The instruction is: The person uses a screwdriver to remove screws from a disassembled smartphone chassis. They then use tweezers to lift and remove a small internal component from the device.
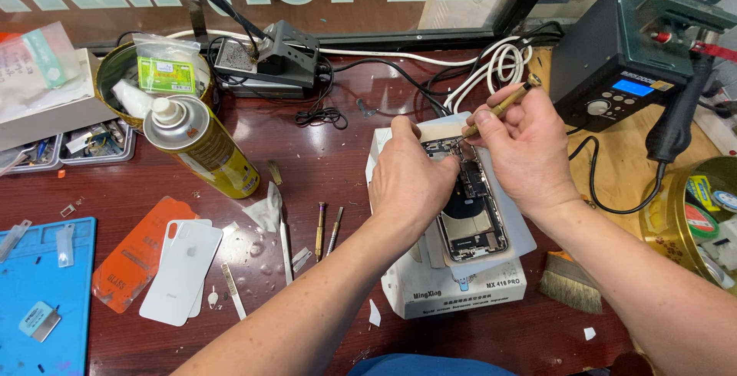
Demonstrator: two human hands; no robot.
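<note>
The opened phone (474, 219) lay face down on a white box (461, 288) near the middle of the dark red table (338, 169), its back off and its insides showing. The left hand (411, 180) rested on the phone's left edge near the top, fingers curled down onto it and pinning it in place. The right hand (526, 150) hovered just right of the phone's top end, its fingers pinched narrow around a brass-coloured screwdriver (499, 107), whose tip pointed down-left into the phone's upper part. Whether the tip touched a screw could not be told.

To the left of the box, two more small screwdrivers (328, 230) lay side by side on the table, with a white phone back (183, 268) and an orange film (137, 253) farther left. A yellow spray can (203, 146) lay tilted at the far left. A brush (570, 284) sat just right of the box, near the right forearm. At the far right stood a dark soldering station (622, 61), its black cable curling across the table toward the right wrist.
</note>
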